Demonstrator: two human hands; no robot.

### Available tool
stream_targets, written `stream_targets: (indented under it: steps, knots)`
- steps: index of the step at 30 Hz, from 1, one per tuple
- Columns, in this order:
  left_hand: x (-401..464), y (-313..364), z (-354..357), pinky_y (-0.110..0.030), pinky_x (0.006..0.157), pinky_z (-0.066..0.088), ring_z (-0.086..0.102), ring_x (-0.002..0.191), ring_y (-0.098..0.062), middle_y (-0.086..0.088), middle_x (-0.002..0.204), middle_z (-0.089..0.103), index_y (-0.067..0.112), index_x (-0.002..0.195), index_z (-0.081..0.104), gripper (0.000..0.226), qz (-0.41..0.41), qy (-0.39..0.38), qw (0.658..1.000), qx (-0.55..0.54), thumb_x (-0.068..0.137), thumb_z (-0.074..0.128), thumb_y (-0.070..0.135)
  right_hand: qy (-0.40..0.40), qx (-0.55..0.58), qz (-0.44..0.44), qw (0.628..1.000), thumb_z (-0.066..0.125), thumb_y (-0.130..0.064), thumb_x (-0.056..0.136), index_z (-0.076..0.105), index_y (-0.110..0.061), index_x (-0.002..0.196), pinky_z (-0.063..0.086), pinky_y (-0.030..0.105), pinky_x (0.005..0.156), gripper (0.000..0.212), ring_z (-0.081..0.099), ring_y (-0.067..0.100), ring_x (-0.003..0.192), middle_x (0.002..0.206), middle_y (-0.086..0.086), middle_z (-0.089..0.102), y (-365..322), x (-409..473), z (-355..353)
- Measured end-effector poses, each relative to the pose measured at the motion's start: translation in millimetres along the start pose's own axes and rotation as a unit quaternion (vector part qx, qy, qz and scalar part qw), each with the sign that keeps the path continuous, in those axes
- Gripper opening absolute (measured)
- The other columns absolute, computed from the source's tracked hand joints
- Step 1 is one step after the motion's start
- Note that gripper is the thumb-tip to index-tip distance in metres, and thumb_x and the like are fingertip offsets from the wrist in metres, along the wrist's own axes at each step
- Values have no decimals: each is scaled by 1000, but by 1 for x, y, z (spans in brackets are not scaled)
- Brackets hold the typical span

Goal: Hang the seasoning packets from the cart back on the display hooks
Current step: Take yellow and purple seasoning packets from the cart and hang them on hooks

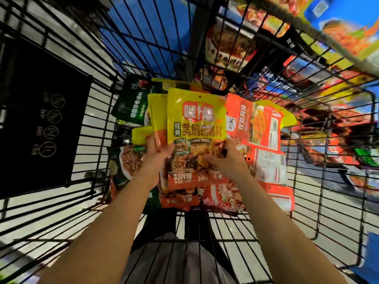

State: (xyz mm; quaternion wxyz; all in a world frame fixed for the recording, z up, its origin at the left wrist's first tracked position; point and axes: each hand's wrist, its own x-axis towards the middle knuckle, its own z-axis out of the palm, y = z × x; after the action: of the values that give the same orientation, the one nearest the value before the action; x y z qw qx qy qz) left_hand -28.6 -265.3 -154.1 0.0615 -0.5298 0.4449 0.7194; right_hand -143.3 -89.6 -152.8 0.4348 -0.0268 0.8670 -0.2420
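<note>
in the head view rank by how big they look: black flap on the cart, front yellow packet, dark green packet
1. black flap
2. front yellow packet, held nearer the camera by both hands, so its true size is unsure
3. dark green packet, partly hidden behind yellow packets

Yellow seasoning packet: large Chinese characters, mostly blurred; "3" near bottom. Orange packet beneath: "3-4". Black cart panel: round pictogram signs, text unreadable.

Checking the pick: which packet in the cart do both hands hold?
The front yellow seasoning packet, gripped by left hand and right hand; orange and green packets lie untouched.
</note>
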Motion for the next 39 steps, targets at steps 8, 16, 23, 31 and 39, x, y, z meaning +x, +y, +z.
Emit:
stream_targets:
  steps: [8, 16, 23, 31, 39]
  knots:
    - [-6, 13, 13, -42, 116, 29, 39, 134, -13, 8, 145, 44, 27, 154, 25, 68, 59, -20, 995, 84, 97, 53, 1, 36, 65, 18, 997, 69, -88, 36, 42, -15, 137, 47, 51, 98, 127, 54, 30, 119, 127, 7, 58, 8, -4, 17]
    - [-61, 57, 24, -43, 115, 34, 44, 135, -21, 1, 146, 49, 29, 149, 37, 58, 113, -94, 981, 128, 99, 52, 2, 60, 237, -34, 969, 78, -56, 70, 19, -31, 154, 29, 36, 114, 105, 32, 11, 136, 149, -14, 32, -9, -82, -32]
    - [-140, 66, 46, -53, 108, 43, 56, 127, -24, -1, 140, 57, 36, 143, 45, 62, 172, -120, 972, 103, 87, 66, 23, 107, 345, -123, 924, 86, -66, 39, 30, -40, 147, 44, 42, 105, 125, 54, 18, 122, 137, -1, 55, 4, -135, -79]
    - [-259, 44, 161, -28, 106, 39, 46, 135, -19, -1, 147, 48, 33, 142, 42, 59, 339, -79, 926, 145, 91, 65, 17, 193, 358, -219, 887, 88, -9, 65, 47, -25, 133, 46, 6, 72, 81, 63, -10, 89, 106, -16, 65, 73, -214, -185]
    - [-346, 35, 256, -17, 84, 52, 64, 110, -3, 12, 124, 65, 44, 123, 52, 33, 432, -147, 887, 62, 100, 50, 21, 284, 373, -272, 840, 89, -17, 65, 39, -32, 139, 46, 36, 95, 91, 55, 16, 117, 122, -11, 59, 116, -313, -290]
